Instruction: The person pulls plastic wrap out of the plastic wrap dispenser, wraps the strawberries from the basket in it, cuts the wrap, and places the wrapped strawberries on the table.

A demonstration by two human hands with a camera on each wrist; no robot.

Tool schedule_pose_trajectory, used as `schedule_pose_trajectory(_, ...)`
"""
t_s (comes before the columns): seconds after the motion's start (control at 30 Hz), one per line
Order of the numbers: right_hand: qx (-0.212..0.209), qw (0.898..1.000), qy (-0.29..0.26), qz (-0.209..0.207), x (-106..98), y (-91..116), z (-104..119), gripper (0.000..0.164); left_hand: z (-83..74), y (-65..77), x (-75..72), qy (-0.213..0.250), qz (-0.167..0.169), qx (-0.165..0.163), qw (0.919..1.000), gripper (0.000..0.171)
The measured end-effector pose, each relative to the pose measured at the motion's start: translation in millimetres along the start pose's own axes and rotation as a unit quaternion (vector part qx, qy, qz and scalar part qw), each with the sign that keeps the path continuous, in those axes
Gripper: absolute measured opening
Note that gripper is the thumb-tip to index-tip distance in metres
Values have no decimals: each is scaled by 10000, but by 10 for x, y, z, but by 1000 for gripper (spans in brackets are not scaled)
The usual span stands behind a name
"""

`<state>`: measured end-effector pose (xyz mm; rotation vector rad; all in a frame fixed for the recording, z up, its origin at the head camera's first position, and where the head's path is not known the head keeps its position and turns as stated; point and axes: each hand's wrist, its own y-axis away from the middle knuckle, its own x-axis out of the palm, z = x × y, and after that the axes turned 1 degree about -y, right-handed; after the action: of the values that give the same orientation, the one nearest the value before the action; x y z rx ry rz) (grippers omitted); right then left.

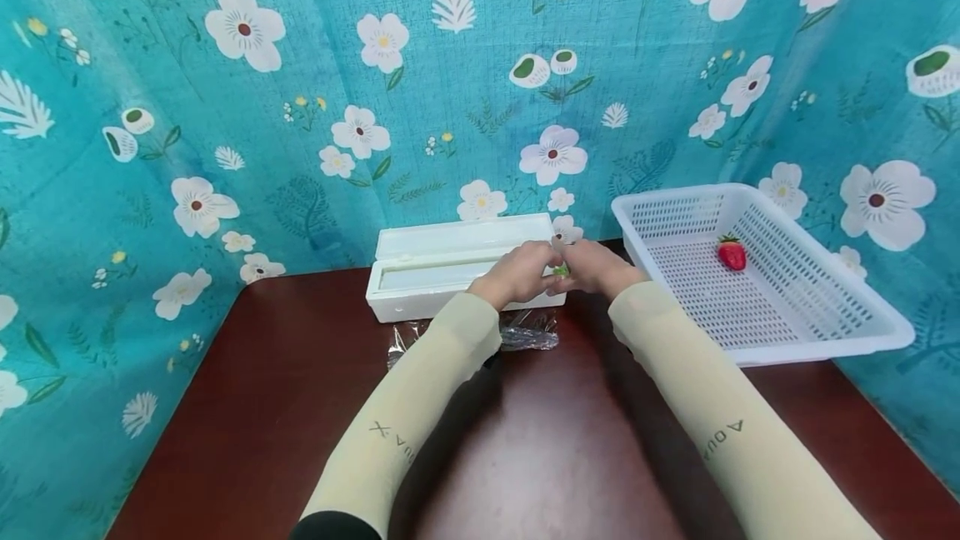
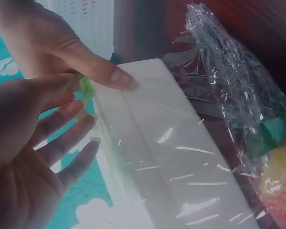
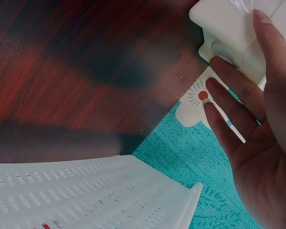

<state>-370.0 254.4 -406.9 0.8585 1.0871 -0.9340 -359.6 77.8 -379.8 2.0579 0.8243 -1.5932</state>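
Note:
A long white cling film box (image 1: 408,307) with its lid raised stands at the back of the table. At its right end, my right hand (image 1: 596,267) holds the box, thumb on one face and fingers on the other side. My left hand (image 2: 28,129) is beside it, fingers spread and apparently holding nothing. A small green piece (image 2: 86,88), perhaps the cutter slide, shows between the hands. Clear film (image 2: 214,62) lies crumpled in front of the box. A yellow-red fruit (image 2: 280,186) with a green top is partly in the left wrist view; its kind is unclear.
A white perforated basket (image 1: 780,348) stands at the right, with a red strawberry (image 1: 732,254) inside. Behind the dark red-brown table (image 1: 540,457) hangs a teal flowered cloth (image 1: 315,90). The left forearm hides part of the film.

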Motion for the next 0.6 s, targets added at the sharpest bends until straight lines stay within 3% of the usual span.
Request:
schedule_pose_trajectory(0.1,-64,9999,75,23,30,25,4,88,16,-27,58,-34,-21,-89,10000,16)
schedule_pose_trajectory(0.27,-390,9983,306,-299,38,54,-4,62,39,-64,98,-69,-107,-141,9998,13)
schedule_pose_trajectory(0.43,-237,9985,-90,-480,53,49,-57,45,41,-151,119,-91,-217,-39,9997,13)
schedule_pose_trajectory(0.6,-220,9969,-355,-668,89,32,-101,34,27,-217,142,-119,-373,-150,9991,20)
